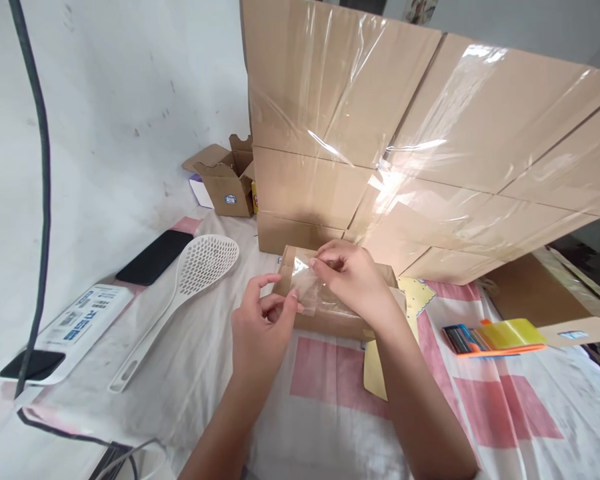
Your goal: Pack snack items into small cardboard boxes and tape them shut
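Note:
A small brown cardboard box (330,324) lies on the cloth in front of me. Clear tape (303,277), shiny and a little wrinkled, runs across its top near the left end. My right hand (353,277) reaches over the box, its thumb and forefinger pinching the tape's upper part. At the box's front left edge, my left hand (265,317) has curled fingers, and its thumb meets the lower edge of the tape. Part of the box top is hidden beneath my right hand.
Behind the box rises a large taped cardboard panel (325,187). A white slotted spoon (207,263), a black phone (155,257) and a white power strip-like box (87,320) lie left. An open carton (225,187) stands behind; a yellow-orange band (500,337) lies right.

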### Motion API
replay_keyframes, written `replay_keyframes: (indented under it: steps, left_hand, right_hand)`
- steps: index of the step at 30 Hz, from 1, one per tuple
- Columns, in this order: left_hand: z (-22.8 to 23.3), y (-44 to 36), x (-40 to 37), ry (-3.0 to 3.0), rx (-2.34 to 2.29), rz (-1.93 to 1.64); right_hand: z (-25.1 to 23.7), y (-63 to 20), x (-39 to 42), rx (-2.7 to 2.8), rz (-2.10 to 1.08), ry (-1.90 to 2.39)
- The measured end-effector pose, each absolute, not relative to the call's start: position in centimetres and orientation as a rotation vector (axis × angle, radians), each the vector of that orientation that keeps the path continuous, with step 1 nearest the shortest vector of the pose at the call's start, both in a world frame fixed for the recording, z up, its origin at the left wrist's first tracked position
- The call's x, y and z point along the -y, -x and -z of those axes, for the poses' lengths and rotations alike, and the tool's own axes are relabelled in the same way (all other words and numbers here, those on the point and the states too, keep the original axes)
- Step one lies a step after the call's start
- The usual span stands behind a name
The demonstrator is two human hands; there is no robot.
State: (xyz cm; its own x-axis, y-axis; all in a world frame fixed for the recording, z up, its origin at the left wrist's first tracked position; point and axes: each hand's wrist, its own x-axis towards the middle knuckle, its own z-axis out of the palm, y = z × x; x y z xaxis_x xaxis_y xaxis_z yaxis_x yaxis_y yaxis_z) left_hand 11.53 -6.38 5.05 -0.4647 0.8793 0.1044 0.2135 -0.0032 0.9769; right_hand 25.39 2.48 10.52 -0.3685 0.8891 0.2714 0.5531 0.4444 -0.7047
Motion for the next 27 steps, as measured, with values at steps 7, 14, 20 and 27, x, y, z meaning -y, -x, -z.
replay_keyframes:
  steps: [7,14,20,27]
  left_hand:
    - [-6.6,-10.8,6.3,-1.18,-1.792,-1.228]
    - [-7.1,-10.7,6.1,-1.239,-1.956,-1.125]
    - [-6.9,-10.4,6.6,-1.233,-1.87,-1.158]
    - [-7.0,-10.5,7.3,-1.25,-1.846,-1.233]
  right_hand:
    - [-9.5,-24.8,-2.9,2.036,-0.673,1.28]
    - [-8.8,-24.8,-3.8,1.961,-0.59,1.325]
    - [-9.2,-24.7,-3.3,2.003,-0.646,1.282]
    - [-8.8,-25.3,-3.4,2.011,-0.872,1.182]
